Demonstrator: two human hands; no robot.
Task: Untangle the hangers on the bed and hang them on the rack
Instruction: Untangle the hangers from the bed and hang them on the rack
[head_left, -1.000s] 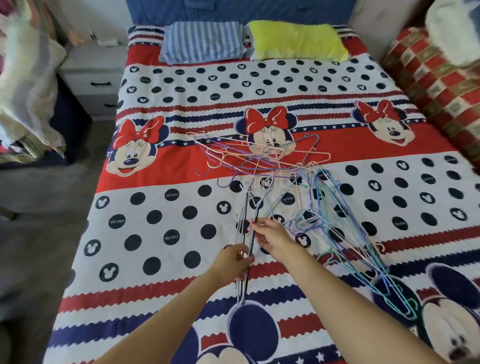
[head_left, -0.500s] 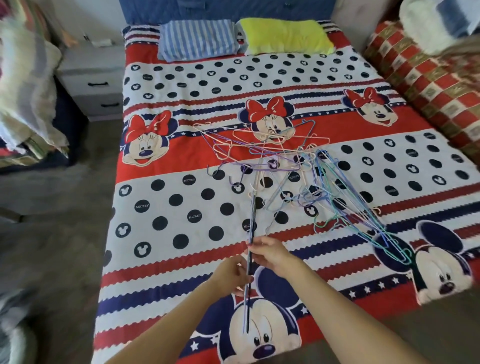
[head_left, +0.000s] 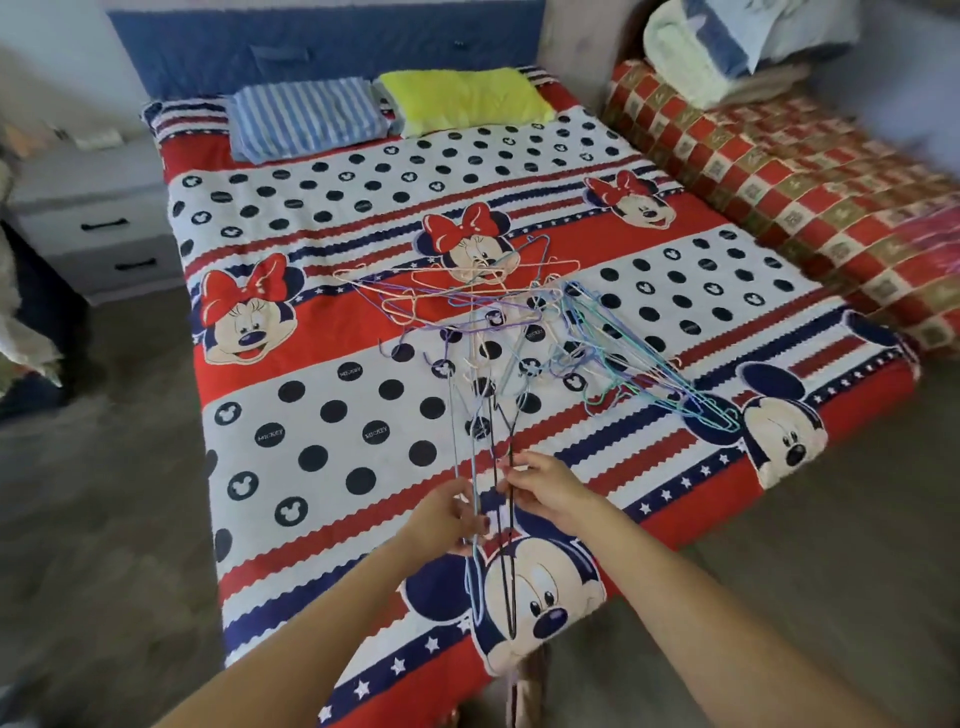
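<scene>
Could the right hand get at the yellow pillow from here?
Probably not. The right hand is busy pinching hangers at the foot of the bed, and the yellow pillow lies at the far head end, past the tangled pile.

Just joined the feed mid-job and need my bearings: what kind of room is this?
Most likely a home bedroom. A bed with a cartoon-mouse cover fills the view, two pillows lie at its blue headboard, and a drawered nightstand stands beside it.

Both arms stretched forward; left hand (head_left: 448, 512) and right hand (head_left: 540, 480) side by side, fingers curled, gripping.
</scene>
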